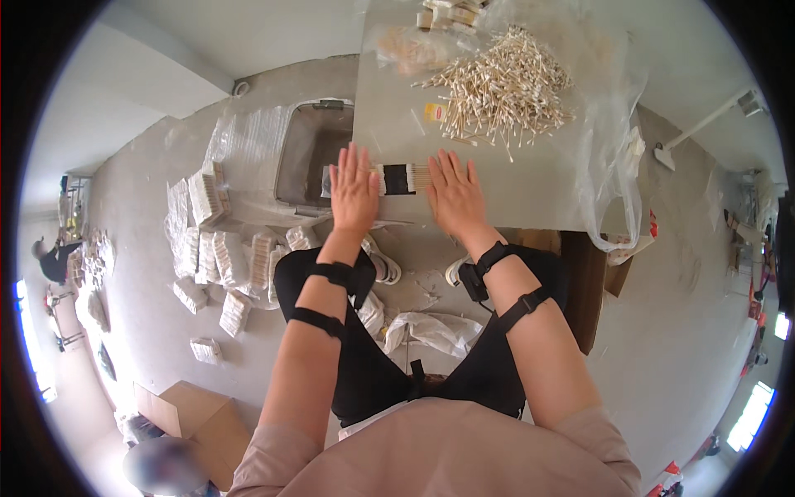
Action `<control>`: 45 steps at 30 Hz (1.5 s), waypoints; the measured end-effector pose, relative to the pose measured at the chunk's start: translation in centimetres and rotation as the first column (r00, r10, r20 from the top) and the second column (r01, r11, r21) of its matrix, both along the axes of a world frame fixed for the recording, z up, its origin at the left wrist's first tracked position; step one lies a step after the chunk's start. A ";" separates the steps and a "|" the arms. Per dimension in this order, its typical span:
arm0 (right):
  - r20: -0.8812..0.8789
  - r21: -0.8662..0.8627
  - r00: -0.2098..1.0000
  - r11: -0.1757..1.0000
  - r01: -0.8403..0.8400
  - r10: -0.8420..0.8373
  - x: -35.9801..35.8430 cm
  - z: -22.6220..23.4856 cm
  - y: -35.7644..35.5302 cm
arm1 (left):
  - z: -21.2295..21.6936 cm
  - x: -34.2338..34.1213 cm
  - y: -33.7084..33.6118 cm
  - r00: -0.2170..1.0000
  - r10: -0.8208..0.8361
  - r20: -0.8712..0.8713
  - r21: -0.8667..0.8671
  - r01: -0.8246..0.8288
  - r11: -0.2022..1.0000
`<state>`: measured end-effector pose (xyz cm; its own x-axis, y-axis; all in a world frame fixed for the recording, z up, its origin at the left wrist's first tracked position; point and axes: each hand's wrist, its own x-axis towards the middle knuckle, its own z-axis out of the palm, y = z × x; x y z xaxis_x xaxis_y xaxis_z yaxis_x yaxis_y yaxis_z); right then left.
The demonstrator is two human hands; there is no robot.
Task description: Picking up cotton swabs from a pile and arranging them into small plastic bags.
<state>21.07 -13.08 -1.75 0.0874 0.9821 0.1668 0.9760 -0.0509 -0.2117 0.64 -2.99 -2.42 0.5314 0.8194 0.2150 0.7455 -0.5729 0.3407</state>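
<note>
A flat row of cotton swabs [421,179] lies near the front edge of the grey table [530,195], with a black band [397,180] across its middle. My left hand [354,192] is flat at the row's left end, fingers stretched out and pointing away from me. At its right end my right hand [455,192] lies open in the same way, palm down. The row sits between the two hands; whether the palms press on its ends is hard to see. Beyond my right hand spreads a large loose heap of cotton swabs [509,87].
A grey plastic bin [286,166] stands left of the table. Packed bundles of swabs [219,257] lie on the floor at left. A clear plastic bag [609,178] hangs over the table's right side. An open cardboard box [195,414] is at lower left; a person [58,261] is farther off.
</note>
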 end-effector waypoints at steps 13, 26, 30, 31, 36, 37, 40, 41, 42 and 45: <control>-0.059 0.035 0.998 0.999 0.013 -0.011 -1.9 -0.2 0.6 | -2.5 -1.8 2.1 0.964 -0.032 0.264 -0.169 0.079 0.982; -0.112 0.068 0.993 0.997 -0.036 0.043 -3.4 0.1 2.0 | -3.0 -2.2 2.3 0.939 -0.066 0.338 -0.155 0.125 0.980; -0.120 0.075 0.992 0.997 -0.031 0.040 -3.5 0.0 2.0 | -2.9 -2.1 2.2 0.936 -0.067 0.347 -0.159 0.129 0.979; -0.119 0.072 0.992 0.997 -0.032 0.041 -3.6 0.1 2.1 | -2.9 -2.2 2.2 0.932 -0.064 0.357 -0.163 0.130 0.978; -0.115 0.081 0.993 0.996 -0.029 0.038 -4.6 -0.3 2.5 | -2.9 -1.9 2.2 0.934 -0.047 0.353 -0.184 0.118 0.976; -0.113 0.081 0.993 0.996 -0.031 0.040 -4.7 -0.3 2.5 | -2.9 -1.8 2.1 0.932 -0.050 0.358 -0.183 0.122 0.975; -0.100 0.085 0.994 0.996 -0.025 0.033 -5.4 0.0 2.7 | -2.9 -1.8 2.2 0.935 -0.050 0.350 -0.167 0.114 0.979; -0.102 0.085 0.994 0.996 -0.021 0.029 -5.7 0.1 2.9 | -2.9 -2.0 2.3 0.941 -0.049 0.334 -0.152 0.105 0.983; -0.102 0.086 0.994 0.996 -0.018 0.027 -6.0 0.2 3.0 | -2.9 -2.1 2.3 0.940 -0.042 0.338 -0.145 0.097 0.985; -0.105 0.061 0.994 0.997 -0.036 0.042 -5.7 0.2 3.0 | -2.7 -1.8 2.2 0.932 -0.016 0.362 -0.176 0.086 0.981</control>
<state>15.35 -10.07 -1.57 0.0693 0.9738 0.2166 0.9489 0.0027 -0.3156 -1.19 -0.82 -5.14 0.4897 0.8368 0.2448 0.5255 -0.5074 0.6829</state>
